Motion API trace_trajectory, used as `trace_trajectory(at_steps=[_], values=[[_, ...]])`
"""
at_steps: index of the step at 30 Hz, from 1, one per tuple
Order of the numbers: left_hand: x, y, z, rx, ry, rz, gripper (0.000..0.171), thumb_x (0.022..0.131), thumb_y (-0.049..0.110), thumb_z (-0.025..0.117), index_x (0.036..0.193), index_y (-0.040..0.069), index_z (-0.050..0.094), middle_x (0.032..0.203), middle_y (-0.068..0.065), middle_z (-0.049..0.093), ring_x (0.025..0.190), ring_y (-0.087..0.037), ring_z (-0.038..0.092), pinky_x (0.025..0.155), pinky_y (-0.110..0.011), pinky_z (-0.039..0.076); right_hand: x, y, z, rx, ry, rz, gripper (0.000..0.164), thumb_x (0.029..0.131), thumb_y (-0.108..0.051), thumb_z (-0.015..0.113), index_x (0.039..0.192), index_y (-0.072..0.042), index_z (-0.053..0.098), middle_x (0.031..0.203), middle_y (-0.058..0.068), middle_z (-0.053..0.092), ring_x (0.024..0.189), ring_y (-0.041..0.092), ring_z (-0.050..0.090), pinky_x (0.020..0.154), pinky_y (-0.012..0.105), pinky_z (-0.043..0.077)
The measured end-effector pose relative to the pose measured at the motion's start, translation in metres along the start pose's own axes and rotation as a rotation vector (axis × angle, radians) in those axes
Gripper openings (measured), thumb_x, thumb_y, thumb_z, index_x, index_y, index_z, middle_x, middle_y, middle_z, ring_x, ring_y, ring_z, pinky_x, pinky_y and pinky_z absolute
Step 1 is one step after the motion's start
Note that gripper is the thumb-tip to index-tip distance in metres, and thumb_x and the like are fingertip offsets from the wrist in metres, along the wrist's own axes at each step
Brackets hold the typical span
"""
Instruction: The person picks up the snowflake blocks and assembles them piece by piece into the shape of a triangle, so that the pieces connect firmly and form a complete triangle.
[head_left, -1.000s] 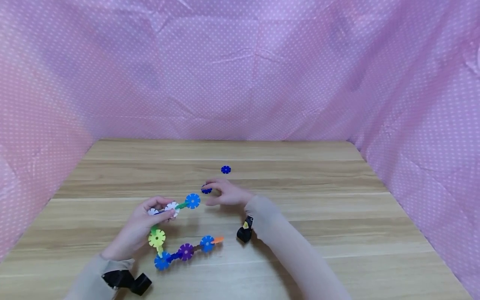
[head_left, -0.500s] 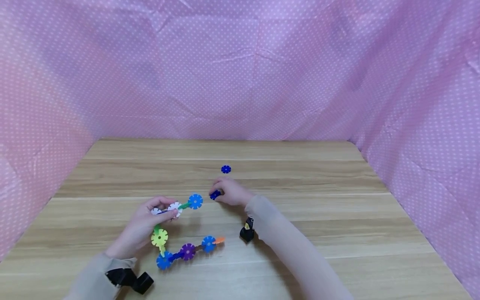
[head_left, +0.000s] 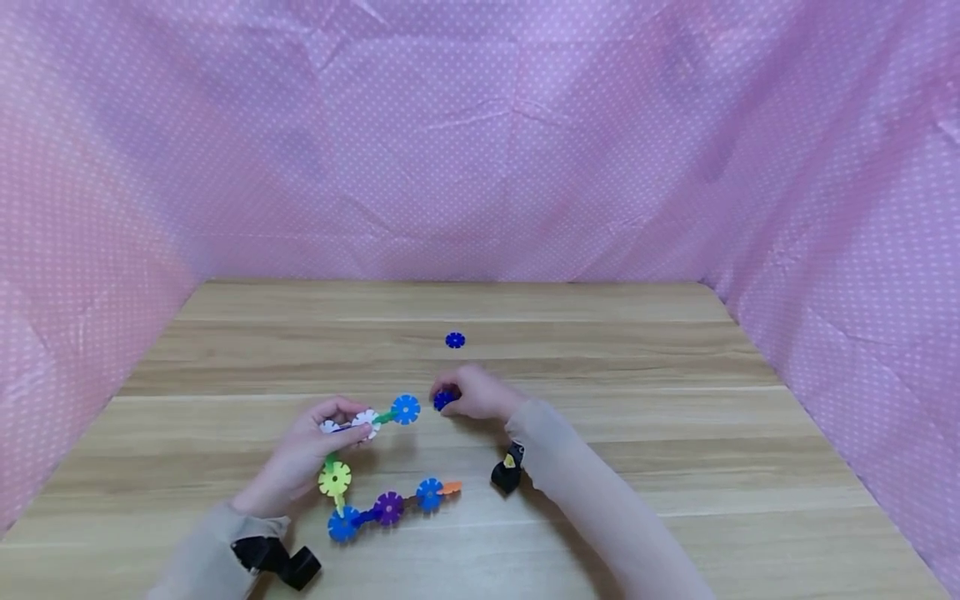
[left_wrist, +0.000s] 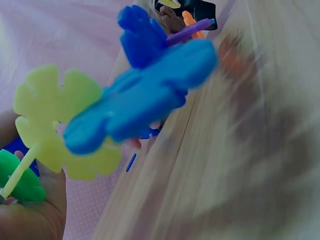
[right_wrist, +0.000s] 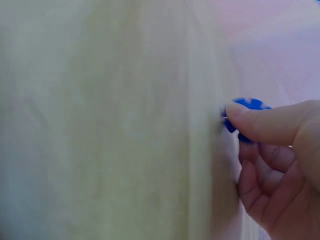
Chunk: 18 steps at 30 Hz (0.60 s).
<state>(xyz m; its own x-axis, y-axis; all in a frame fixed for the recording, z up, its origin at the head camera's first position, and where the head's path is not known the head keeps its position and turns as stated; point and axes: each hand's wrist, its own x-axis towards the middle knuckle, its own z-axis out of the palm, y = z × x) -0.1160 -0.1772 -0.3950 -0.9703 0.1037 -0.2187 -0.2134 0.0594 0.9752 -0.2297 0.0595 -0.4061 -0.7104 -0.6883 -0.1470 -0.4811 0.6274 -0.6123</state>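
Observation:
My left hand (head_left: 306, 450) grips a chain of interlocking snowflake discs by its white discs (head_left: 366, 423). From there, a light blue disc (head_left: 406, 409) sticks out to the right on a green one. The rest bends down through a yellow disc (head_left: 330, 486), then runs right past a purple disc (head_left: 389, 507) to an orange disc (head_left: 452, 487) at the end. In the left wrist view a blue disc (left_wrist: 145, 95) fills the foreground. Just right of the chain's upper end, my right hand (head_left: 483, 394) pinches a dark blue disc (right_wrist: 250, 104) between thumb and fingers.
Beyond the right hand, another dark blue disc (head_left: 455, 340) lies flat on the wooden table (head_left: 637, 350). A pink dotted cloth (head_left: 480, 167) hangs along the back and both sides. Black cameras (head_left: 507, 475) are strapped to both wrists.
The right hand has closed its fingers on the dark blue disc and brought it nearer and slightly right. The left hand and its chain have shifted a little to the right.

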Motion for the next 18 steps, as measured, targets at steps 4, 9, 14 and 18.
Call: trace_trajectory(at_steps=[4,9,14,18], values=[[0.001,0.0,0.003,-0.002,-0.004,-0.002,0.022,0.086,0.008,0.067,0.106,0.005,0.062,0.097,0.0,0.055,0.084,-0.012,0.058,0.077,-0.024,0.055,-0.011,0.003,0.002,0.168,0.019,0.0,0.008,0.086,-0.012,0.07,0.094,-0.013,0.071,0.092,-0.002,0.067,0.086,0.011,0.058,0.078,0.024,0.049],[0.004,0.001,0.011,0.006,-0.002,-0.017,0.027,0.086,0.008,0.067,0.111,-0.001,0.06,0.098,-0.003,0.054,0.085,-0.013,0.057,0.076,-0.024,0.055,-0.03,0.01,0.002,0.343,0.111,-0.051,0.01,0.088,-0.011,0.066,0.096,-0.011,0.071,0.094,-0.001,0.068,0.083,0.01,0.058,0.076,0.025,0.049],[0.008,0.002,0.017,0.039,-0.003,-0.029,0.035,0.087,0.011,0.068,0.116,-0.004,0.057,0.101,-0.005,0.053,0.087,-0.015,0.057,0.077,-0.025,0.055,-0.045,0.013,0.002,0.39,0.173,-0.1,0.016,0.09,-0.01,0.062,0.104,-0.007,0.071,0.102,0.002,0.067,0.091,0.012,0.058,0.081,0.027,0.049],[0.009,0.003,0.022,0.027,-0.022,-0.039,0.036,0.087,0.013,0.068,0.116,-0.005,0.057,0.102,-0.006,0.054,0.088,-0.017,0.058,0.078,-0.026,0.055,-0.058,0.012,0.0,0.432,0.198,-0.077,0.018,0.09,-0.01,0.063,0.106,-0.006,0.07,0.104,0.002,0.068,0.094,0.014,0.06,0.082,0.028,0.051]])
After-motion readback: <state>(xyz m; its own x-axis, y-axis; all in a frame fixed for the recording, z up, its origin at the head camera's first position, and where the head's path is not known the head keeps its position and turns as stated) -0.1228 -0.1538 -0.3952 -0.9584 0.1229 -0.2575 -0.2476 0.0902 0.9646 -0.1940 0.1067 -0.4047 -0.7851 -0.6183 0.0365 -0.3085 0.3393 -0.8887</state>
